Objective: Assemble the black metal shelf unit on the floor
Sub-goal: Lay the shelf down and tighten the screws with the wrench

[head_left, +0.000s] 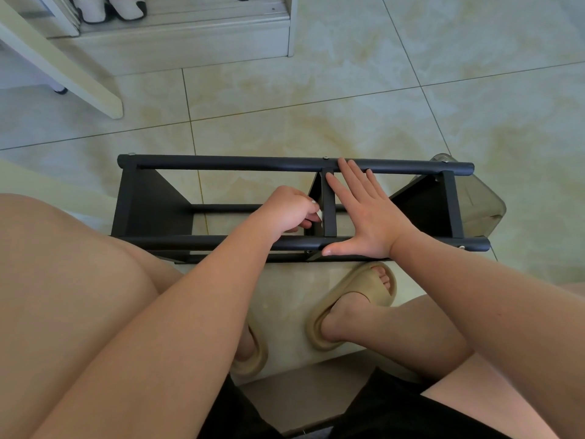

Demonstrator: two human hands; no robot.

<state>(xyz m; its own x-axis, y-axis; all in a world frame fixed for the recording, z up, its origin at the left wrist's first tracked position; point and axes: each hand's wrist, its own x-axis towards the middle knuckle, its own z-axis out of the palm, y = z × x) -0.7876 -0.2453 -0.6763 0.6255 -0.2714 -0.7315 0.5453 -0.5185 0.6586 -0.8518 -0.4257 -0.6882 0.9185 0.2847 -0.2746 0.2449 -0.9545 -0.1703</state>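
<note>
The black metal shelf unit (221,161) lies on its side on the tiled floor, its two long tubes running left to right. Three dark shelf panels stand between the tubes, at the left end, the middle and the right end. My right hand (364,213) lies flat and open across the frame, fingertips on the far tube, palm on the near tube, just right of the middle panel (328,213). My left hand (289,212) reaches between the tubes with curled fingers against the left face of the middle panel; whether it holds a small part is hidden.
My bare knees and feet in tan slippers (357,299) are close to the near tube. A clear plastic container (481,201) sits behind the shelf's right end. A white furniture leg (69,68) and a low cabinet (190,36) stand at the far left.
</note>
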